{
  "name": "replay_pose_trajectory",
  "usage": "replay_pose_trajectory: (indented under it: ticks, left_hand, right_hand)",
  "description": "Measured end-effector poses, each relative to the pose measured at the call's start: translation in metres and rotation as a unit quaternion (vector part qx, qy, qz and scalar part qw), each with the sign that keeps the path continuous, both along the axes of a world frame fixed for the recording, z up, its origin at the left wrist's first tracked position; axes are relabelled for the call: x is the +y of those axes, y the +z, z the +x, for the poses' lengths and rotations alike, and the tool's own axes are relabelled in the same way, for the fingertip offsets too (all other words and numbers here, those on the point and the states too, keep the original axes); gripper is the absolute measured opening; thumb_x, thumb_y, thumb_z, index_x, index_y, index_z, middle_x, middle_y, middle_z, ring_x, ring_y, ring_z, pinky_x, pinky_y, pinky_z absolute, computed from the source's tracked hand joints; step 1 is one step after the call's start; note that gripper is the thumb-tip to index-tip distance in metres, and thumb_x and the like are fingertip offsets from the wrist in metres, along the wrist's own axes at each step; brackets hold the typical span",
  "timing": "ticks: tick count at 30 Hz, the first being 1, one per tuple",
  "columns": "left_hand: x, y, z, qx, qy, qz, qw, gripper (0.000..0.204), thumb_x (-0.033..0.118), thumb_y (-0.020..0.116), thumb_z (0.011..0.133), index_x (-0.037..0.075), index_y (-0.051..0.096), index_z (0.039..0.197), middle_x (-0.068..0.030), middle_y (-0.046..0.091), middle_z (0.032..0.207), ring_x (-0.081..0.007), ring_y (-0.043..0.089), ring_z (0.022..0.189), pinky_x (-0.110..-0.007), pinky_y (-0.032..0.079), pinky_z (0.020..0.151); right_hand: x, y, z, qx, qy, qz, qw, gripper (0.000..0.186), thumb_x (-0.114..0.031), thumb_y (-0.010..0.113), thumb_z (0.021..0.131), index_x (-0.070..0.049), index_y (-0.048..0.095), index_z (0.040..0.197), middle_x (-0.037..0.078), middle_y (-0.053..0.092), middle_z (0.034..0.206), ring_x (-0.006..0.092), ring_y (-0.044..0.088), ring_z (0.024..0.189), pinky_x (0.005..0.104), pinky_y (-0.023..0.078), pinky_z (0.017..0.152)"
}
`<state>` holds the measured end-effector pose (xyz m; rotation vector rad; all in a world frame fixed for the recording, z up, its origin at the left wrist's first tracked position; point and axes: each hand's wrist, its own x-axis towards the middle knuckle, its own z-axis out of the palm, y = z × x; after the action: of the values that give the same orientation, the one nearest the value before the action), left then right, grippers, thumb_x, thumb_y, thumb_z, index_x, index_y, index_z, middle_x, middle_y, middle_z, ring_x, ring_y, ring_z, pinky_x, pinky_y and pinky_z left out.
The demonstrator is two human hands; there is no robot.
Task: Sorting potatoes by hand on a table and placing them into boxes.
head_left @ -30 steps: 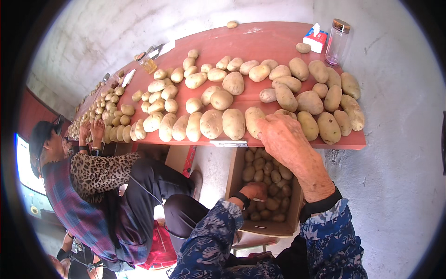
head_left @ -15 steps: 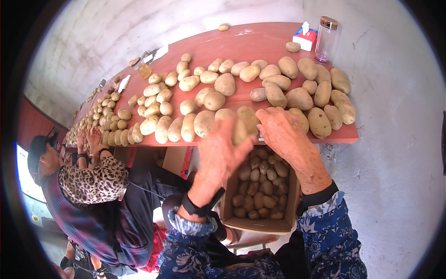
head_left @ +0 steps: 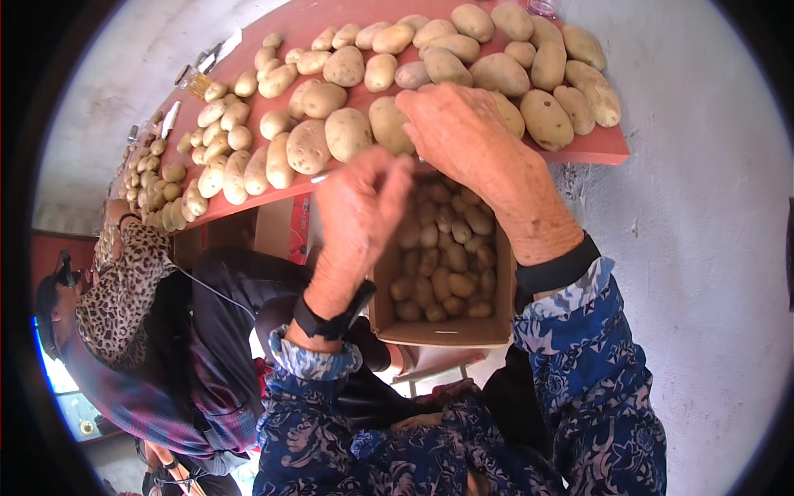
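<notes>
My right hand is at the table's front edge, fingers bent beside a large potato; whatever they may grip is hidden behind them. Below and left of it, my left hand is raised over the cardboard box, its curled fingers and thumb smeared by motion. The box stands under the table edge and holds several small potatoes. Rows of larger potatoes cover much of the red table, including a row along the front edge on both sides of my right hand.
A co-worker sits bent over at the left, arm raised at the table. Another cardboard box is under the table. A glass jar stands toward the back left. A pale wall borders the right side.
My left hand has come up out of the box to just below the table edge. The view has shifted, so table and potatoes appear higher. My right hand remains at the front row.
</notes>
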<state>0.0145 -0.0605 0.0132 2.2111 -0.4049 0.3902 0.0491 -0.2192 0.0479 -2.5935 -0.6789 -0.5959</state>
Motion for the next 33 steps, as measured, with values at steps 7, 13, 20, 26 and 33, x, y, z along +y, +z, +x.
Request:
replay_pose_trajectory:
  ticks: [7,13,20,26,33]
  left_hand:
    - [-0.018,-0.078,-0.027,0.142,-0.136,0.243,0.950,0.022,0.027,0.064,0.082,0.005,0.061,0.077,-0.0165,0.059,0.065,-0.0352,0.060,0.064,-0.043,0.047,0.059]
    - [-0.032,-0.149,-0.014,0.210,-0.243,0.344,0.882,0.026,0.029,0.065,0.080,0.006,0.062,0.090,-0.0166,0.065,0.079,-0.0366,0.063,0.081,-0.046,0.049,0.068]
    - [-0.059,-0.237,-0.002,0.323,-0.265,0.424,0.804,0.033,0.029,0.056,0.084,0.003,0.061,0.104,-0.0178,0.066,0.102,-0.0332,0.063,0.099,-0.042,0.050,0.081]
    - [-0.056,-0.361,0.005,0.367,-0.262,0.345,0.823,0.045,0.028,0.052,0.085,0.002,0.052,0.122,-0.0221,0.061,0.116,-0.0373,0.058,0.109,-0.044,0.047,0.090]
    - [-0.042,-0.412,0.003,0.317,-0.233,0.264,0.881,0.057,0.024,0.062,0.080,0.004,0.044,0.130,-0.0235,0.054,0.124,-0.0378,0.055,0.112,-0.043,0.045,0.093]
  right_hand:
    - [0.004,-0.001,-0.002,-0.024,-0.028,-0.044,0.998,0.012,-0.011,0.052,0.084,-0.003,0.062,0.083,0.019,0.065,0.075,0.0359,0.066,0.073,0.0459,0.052,0.063]
    - [0.002,-0.002,-0.002,0.000,-0.043,-0.063,0.997,0.015,-0.014,0.051,0.088,-0.003,0.061,0.087,0.018,0.064,0.073,0.0346,0.066,0.073,0.0448,0.053,0.062]
    - [-0.001,-0.001,-0.008,-0.014,-0.030,-0.052,0.998,0.010,-0.011,0.068,0.073,-0.004,0.070,0.079,0.015,0.068,0.075,0.0274,0.068,0.078,0.0390,0.053,0.066]
    - [-0.007,-0.001,-0.014,0.009,-0.016,-0.071,0.997,0.011,-0.014,0.070,0.072,-0.005,0.071,0.079,0.013,0.068,0.074,0.0262,0.068,0.077,0.0377,0.053,0.065]
    - [-0.008,-0.009,-0.018,-0.015,-0.013,-0.055,0.998,0.008,-0.014,0.070,0.071,-0.008,0.072,0.076,0.011,0.067,0.070,0.0250,0.068,0.074,0.0370,0.054,0.064]
